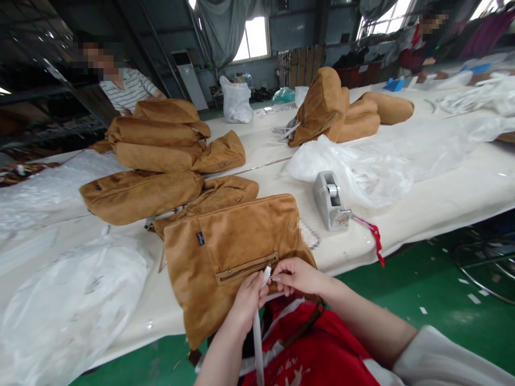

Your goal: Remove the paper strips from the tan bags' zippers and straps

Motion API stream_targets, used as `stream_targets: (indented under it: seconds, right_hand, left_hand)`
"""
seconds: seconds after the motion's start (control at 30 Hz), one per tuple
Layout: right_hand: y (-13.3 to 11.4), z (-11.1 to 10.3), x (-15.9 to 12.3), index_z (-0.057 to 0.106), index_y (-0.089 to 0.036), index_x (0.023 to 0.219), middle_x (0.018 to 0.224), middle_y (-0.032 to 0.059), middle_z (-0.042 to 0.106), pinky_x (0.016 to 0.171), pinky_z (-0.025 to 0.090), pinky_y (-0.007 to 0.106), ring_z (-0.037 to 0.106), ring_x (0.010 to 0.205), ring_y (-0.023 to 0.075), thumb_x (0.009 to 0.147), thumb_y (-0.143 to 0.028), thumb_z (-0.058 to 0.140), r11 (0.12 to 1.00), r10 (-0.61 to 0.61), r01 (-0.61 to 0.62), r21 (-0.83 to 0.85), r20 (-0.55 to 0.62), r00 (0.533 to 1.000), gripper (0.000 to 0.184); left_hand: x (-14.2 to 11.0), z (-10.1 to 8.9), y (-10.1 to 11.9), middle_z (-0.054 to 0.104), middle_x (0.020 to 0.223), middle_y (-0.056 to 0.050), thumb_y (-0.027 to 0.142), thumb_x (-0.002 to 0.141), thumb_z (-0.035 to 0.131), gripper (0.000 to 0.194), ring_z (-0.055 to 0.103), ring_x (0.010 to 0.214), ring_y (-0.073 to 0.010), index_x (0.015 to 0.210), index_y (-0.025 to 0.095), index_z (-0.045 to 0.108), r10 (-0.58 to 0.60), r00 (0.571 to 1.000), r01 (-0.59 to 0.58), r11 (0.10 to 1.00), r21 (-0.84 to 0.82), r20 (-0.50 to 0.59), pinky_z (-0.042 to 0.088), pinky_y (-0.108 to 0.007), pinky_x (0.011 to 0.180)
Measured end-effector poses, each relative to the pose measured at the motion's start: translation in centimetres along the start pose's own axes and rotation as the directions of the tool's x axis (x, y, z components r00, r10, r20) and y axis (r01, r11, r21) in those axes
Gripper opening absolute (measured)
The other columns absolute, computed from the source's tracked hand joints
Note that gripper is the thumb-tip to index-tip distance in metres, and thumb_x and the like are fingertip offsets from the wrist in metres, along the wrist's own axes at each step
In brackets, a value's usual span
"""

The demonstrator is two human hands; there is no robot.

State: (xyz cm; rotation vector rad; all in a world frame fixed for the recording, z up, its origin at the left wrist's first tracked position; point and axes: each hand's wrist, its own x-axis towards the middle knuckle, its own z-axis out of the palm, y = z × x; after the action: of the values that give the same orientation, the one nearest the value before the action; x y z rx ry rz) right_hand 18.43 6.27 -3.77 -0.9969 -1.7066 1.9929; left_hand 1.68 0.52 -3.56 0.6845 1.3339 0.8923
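Note:
A tan leather bag point(241, 230) lies at the table's near edge, its zip pocket point(246, 269) facing up. My left hand point(250, 297) is closed in a pinch on a white strip point(258, 343), whose long end hangs down below the hand. The strip's upper end stands at the zip's right end and seems to cover the zip pull. My right hand point(295, 276) pinches close beside it, fingertips pressed together on something too small to make out. Part of the bag's lower right lies hidden behind my hands.
Behind the bag lie several more tan bags point(156, 150), with another group point(322, 112) farther right. A grey tape dispenser point(330, 201) stands right of the bag, near clear plastic bags point(362, 171). More plastic point(76, 300) covers the left. Two people are across the table.

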Motion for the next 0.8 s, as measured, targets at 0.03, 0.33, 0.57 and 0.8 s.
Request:
stream_targets:
  seconds: [0.03, 0.33, 0.57, 0.8]
  right_hand:
    - [0.0, -0.1, 0.0, 0.06, -0.016, 0.083, 0.068, -0.0015, 0.063, 0.047, 0.045, 0.017, 0.057, 0.049, 0.0075, 0.081, -0.032, 0.056, 1.0, -0.001, 0.001, 0.003, 0.016, 1.0, 0.016]
    - [0.5, 0.7, 0.5, 0.056, -0.017, 0.069, 0.048, -0.0055, 0.054, 0.04, 0.042, 0.016, 0.054, 0.042, 0.0086, 0.077, -0.012, 0.047, 0.988, -0.029, 0.019, -0.156, -0.062, 0.998, 0.013]
    - [0.3, 1.3, 0.7, 0.049, -0.018, 0.058, 0.048, -0.0021, 0.057, 0.036, 0.042, 0.016, 0.057, 0.04, 0.0104, 0.074, -0.012, 0.049, 0.973, 0.036, -0.076, -0.218, -0.183, 0.983, 0.017]
    - [0.4, 0.3, -0.6, 0.059, -0.015, 0.073, 0.06, 0.0006, 0.063, 0.038, 0.043, 0.016, 0.059, 0.043, 0.0098, 0.086, -0.037, 0.05, 0.993, -0.016, -0.002, -0.118, -0.155, 0.988, 0.026]
  left_hand:
    - [-0.1, 0.0, 0.2, 0.028, 0.049, 0.011, 0.048, 0.079, 0.06, 0.033, 0.02, 0.038, -0.0024, 0.076, 0.016, 0.052, -0.065, 0.996, 0.071, 0.992, -0.102, 0.056, 0.012, -0.016, 0.039]
    - [-1.2, 0.6, 0.3, 0.023, 0.047, 0.013, 0.034, 0.086, 0.059, 0.025, 0.009, 0.034, 0.0003, 0.074, 0.015, 0.047, -0.253, 0.856, 0.465, 0.759, -0.455, 0.451, 0.008, -0.01, 0.033]
    - [-1.7, 1.5, 0.0, 0.024, 0.044, 0.012, 0.044, 0.083, 0.057, 0.03, 0.009, 0.034, -0.0017, 0.073, 0.016, 0.051, -0.187, 0.938, 0.269, 0.924, -0.272, 0.293, 0.008, -0.016, 0.034]
    - [-3.2, 2.0, 0.5, 0.063, 0.074, -0.005, 0.031, 0.093, 0.033, 0.032, 0.059, 0.067, -0.0166, 0.084, 0.018, 0.062, 0.512, 0.859, -0.245, 0.438, 0.865, -0.016, 0.04, -0.026, 0.06]
